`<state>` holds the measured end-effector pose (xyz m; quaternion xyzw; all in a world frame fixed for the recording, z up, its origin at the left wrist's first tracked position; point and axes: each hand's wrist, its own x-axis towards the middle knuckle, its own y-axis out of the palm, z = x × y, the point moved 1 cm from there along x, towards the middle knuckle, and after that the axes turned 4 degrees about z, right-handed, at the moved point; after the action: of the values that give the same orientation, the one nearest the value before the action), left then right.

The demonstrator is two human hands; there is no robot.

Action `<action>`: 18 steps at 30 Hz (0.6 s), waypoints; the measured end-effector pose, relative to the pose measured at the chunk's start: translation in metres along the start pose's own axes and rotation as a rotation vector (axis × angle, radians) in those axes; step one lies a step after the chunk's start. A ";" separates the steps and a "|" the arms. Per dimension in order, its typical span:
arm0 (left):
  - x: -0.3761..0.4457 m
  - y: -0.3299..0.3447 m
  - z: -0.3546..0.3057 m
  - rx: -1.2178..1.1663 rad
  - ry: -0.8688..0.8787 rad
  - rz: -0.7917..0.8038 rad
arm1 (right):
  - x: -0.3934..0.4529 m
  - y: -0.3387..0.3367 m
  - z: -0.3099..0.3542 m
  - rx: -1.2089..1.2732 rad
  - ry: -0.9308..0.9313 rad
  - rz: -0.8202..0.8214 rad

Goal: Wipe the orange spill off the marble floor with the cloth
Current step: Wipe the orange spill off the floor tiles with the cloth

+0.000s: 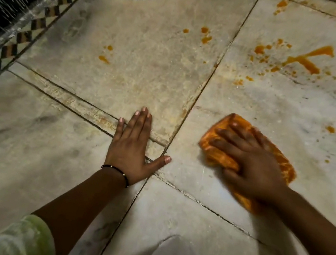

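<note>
Currently: both hands flat on marble floor (86,180), cloth under right hand.

Lower left of frame: pale green sleeve (24,239); thin dark bracelet (117,172) at left wrist. Left hand (130,150) at centre, palm down on bare floor, fingers extended and together, thumb spread, holding nothing. Right hand (254,165) at centre right, blurred, fingers spread and pressed flat on orange cloth (222,146), not curled around it. Orange spill (302,60) farther up, upper right of frame, well apart from cloth; smaller drops scattered toward upper centre. Checkered border strip (35,23) at upper left.
</note>
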<state>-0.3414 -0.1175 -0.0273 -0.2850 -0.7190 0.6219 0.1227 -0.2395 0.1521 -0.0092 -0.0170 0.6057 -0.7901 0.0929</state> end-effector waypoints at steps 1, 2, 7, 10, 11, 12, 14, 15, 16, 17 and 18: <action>0.000 -0.001 -0.001 -0.023 -0.010 -0.007 | -0.005 -0.006 -0.018 0.002 0.055 -0.018; 0.000 -0.002 -0.005 -0.057 -0.016 -0.012 | -0.007 -0.012 -0.034 -0.008 0.133 -0.034; -0.005 -0.002 -0.045 -0.158 0.069 -0.026 | 0.029 -0.014 -0.027 -0.077 0.271 -0.041; -0.004 0.001 -0.068 -0.183 0.137 0.002 | 0.008 -0.001 0.005 -0.049 0.168 -0.033; -0.004 0.002 -0.073 -0.178 0.164 0.022 | -0.009 0.005 0.014 -0.044 0.154 -0.029; -0.005 0.003 -0.079 -0.163 0.194 0.043 | -0.033 0.011 0.021 -0.042 0.153 -0.027; -0.005 0.007 -0.090 -0.129 0.255 0.082 | -0.091 0.021 0.030 -0.030 0.171 -0.020; -0.004 0.009 -0.097 -0.116 0.285 0.102 | -0.123 0.024 0.030 -0.013 0.187 -0.013; -0.004 0.012 -0.107 -0.104 0.323 0.120 | -0.155 0.024 0.027 -0.010 0.218 -0.014; -0.003 0.015 -0.121 -0.088 0.368 0.136 | -0.185 0.024 0.020 -0.016 0.281 -0.027; -0.002 0.018 -0.133 -0.076 0.405 0.144 | -0.204 0.021 0.009 -0.012 0.373 -0.049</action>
<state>-0.2650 -0.0076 -0.0179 -0.4593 -0.6803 0.5316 0.2089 -0.0353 0.1719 -0.0096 0.1146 0.6164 -0.7780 -0.0401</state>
